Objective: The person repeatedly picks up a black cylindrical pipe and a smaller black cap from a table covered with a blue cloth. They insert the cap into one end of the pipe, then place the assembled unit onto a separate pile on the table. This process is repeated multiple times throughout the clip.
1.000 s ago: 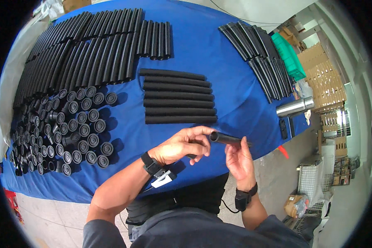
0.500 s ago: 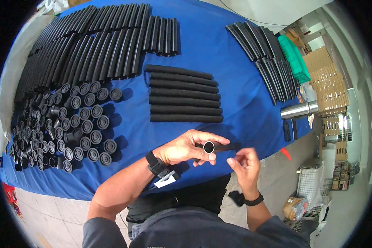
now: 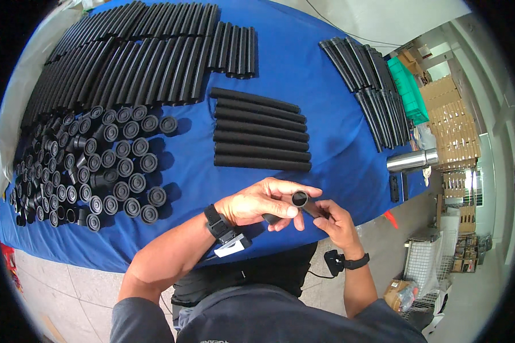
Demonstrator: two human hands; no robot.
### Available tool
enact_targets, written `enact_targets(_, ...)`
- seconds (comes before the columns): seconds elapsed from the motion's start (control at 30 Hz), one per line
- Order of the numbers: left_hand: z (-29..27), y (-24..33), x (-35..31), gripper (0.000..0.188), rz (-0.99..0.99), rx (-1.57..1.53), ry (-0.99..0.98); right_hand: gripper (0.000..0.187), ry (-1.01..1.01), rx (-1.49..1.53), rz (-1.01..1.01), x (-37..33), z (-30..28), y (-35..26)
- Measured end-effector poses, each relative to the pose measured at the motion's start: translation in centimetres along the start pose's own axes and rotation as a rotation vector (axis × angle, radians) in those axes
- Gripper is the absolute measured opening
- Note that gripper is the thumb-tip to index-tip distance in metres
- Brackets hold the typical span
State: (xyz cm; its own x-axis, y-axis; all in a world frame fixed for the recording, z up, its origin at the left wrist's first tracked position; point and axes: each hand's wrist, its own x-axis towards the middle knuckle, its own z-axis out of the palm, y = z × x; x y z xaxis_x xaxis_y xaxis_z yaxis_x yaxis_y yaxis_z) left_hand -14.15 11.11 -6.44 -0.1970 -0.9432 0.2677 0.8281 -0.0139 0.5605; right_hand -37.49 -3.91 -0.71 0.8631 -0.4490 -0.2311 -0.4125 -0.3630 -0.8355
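My left hand (image 3: 256,201) is closed around a black tube (image 3: 311,208), whose round open end faces up between thumb and fingers. A dark piece (image 3: 271,218) also shows under the left palm; I cannot tell whether it belongs to the same tube. My right hand (image 3: 339,224) pinches the tube's other end between thumb and fingers. Just beyond both hands, several black foam-like tubes (image 3: 260,136) lie side by side in a row on the blue cloth (image 3: 183,154).
Many round black caps (image 3: 125,167) crowd the table's left, some overlapping. Behind them lie long rows of black tubes (image 3: 149,68). More black tubes (image 3: 377,94) lie far right beside a green crate (image 3: 407,90). A steel cylinder (image 3: 409,160) rests near the right edge.
My right hand has moved left and closed on the tube it was apart from before. The tube's open end has tilted and shifted slightly right; my head view has shifted a little.
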Motion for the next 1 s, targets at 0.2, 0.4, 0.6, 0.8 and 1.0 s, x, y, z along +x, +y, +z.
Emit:
enact_targets(0.2, 0.0, 0.0, 0.1, 0.054, 0.002, -0.001, 0.009, 0.043, 0.102, -0.038, -0.055, 0.0, 1.2, -0.9)
enact_targets(0.4, 0.0, 0.1, 0.1, 0.052, 0.012, -0.002, 0.016, 0.05, -0.141, 0.069, 0.057, 0.1, -1.0, 0.6)
enact_targets(0.6, 0.2, 0.1, 0.1, 0.051, 0.001, 0.001, 0.016, 0.05, 0.001, 0.086, -0.066, -0.3, 0.3, 0.7)
enact_targets(0.8, -0.1, 0.0, 0.0, 0.05, 0.01, -0.019, 0.029, 0.05, -0.003, 0.245, -0.018, -0.2, 0.7, -1.4)
enact_targets(1.0, 0.0, 0.1, 0.1, 0.05, 0.014, 0.011, 0.021, 0.049, -0.072, 0.117, 0.058, -0.5, -0.4, 1.2)
